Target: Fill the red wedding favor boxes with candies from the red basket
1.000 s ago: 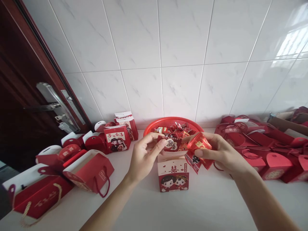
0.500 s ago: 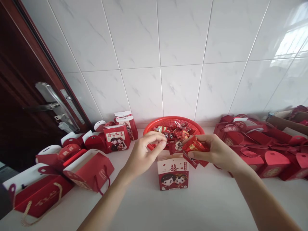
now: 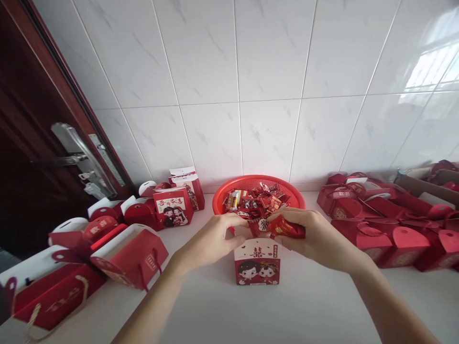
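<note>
A small white-and-red candy box [image 3: 257, 265] with two cartoon figures stands upright on the white table, its top open. My right hand [image 3: 310, 234] is closed around several red-wrapped candies [image 3: 287, 228] just above the box's opening. One dark red packet [image 3: 258, 226] with a pale round label hangs at their left side, over the opening. My left hand [image 3: 217, 239] is at the box's upper left edge, thumb and fingers curved around it; the exact contact is partly hidden. Behind the box stands a red plastic basket [image 3: 219, 191] holding many wrapped candies [image 3: 256, 197].
Red gift boxes stand on the left, including an open box [image 3: 134, 260] with a cord handle and a printed box [image 3: 173, 208]. More red boxes [image 3: 405, 243] crowd the right side. A tiled wall [image 3: 268, 134] rises behind; a dark door [image 3: 32, 119] is at left.
My right hand has lowered the candies toward the box's opening. My left hand has moved down to the box's upper left edge.
</note>
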A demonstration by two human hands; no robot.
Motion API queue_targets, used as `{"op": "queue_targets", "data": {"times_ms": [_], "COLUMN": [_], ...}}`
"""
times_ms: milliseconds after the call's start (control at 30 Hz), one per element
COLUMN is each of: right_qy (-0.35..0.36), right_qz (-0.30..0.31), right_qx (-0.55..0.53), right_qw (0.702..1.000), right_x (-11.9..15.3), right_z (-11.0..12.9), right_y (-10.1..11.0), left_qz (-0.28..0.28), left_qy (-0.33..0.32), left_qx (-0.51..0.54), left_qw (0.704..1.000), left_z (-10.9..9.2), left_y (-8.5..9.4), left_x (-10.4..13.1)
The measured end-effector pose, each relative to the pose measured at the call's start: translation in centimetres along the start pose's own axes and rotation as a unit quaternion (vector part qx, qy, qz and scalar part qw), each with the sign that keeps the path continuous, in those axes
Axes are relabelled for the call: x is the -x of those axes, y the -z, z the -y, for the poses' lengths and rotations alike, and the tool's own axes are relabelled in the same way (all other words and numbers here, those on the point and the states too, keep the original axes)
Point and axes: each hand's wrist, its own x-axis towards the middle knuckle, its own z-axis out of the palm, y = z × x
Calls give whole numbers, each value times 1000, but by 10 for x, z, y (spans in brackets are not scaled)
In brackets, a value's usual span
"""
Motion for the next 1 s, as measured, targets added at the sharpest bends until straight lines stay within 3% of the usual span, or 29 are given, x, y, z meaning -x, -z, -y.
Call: {"op": "queue_targets", "data": {"times_ms": [100, 367, 500, 600, 767, 1000], "right_qy": [14, 20, 36, 4, -36, -44], "right_qz": [-5, 48, 41, 23, -56, -67], "right_qx": [10, 24, -51, -130, -277, -319], "right_qw": [1000, 998, 997, 991, 958, 944], "right_x": [0, 2, 3, 1, -4, -8], "right_z": [2, 4, 4, 3, -2, -4], "right_y": [-2, -5, 0, 5, 2, -12], "left_qz": [-20, 42, 19, 21, 44, 72], "left_qy": [0, 56, 73, 82, 119, 131], "left_qx": [20, 58, 54, 59, 63, 48], "left_qw": [1000, 996, 996, 995, 990, 988], "left_z": [1, -2, -1, 1, 5, 0], "left_y": [3, 6, 5, 4, 4, 7], "left_x": [1, 0, 0, 0, 1, 0]}}
